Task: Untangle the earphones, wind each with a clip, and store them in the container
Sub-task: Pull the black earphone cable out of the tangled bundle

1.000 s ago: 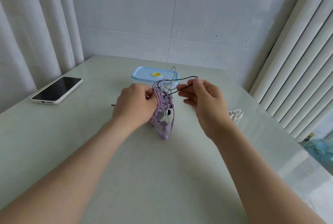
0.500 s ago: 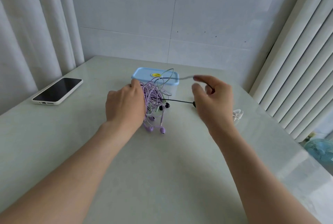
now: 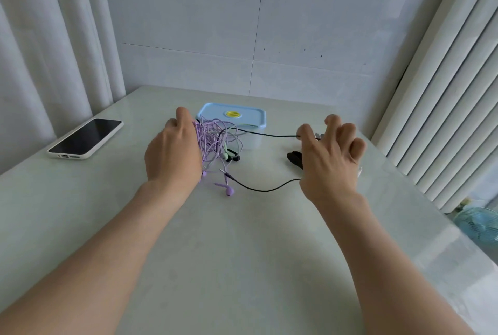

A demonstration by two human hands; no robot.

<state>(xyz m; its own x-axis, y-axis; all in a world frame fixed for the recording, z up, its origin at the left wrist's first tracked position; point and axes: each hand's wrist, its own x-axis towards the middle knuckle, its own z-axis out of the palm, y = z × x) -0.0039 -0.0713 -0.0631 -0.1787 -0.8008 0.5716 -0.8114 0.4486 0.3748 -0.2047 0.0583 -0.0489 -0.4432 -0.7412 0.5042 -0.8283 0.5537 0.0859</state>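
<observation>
Pale table (image 3: 242,240) under a tiled wall, curtains on either side. The left hand (image 3: 172,151) grips the tangle of earphones (image 3: 215,143), mostly purple cords bunched against its palm, with one bud lying on the table. The right hand (image 3: 331,157) pinches a black cord (image 3: 269,135) drawn taut out of the tangle, its other fingers splayed; a second stretch of the cord sags lower between the hands. Just beyond the tangle sits the lidded box (image 3: 231,116). A phone (image 3: 86,138) lies well left of the left hand. Pulling harder could probably cinch a knot inside the purple loops, drag the bundle out of the left hand's hold, or strain the thin wire. The slack stretch may also snag a bud.
</observation>
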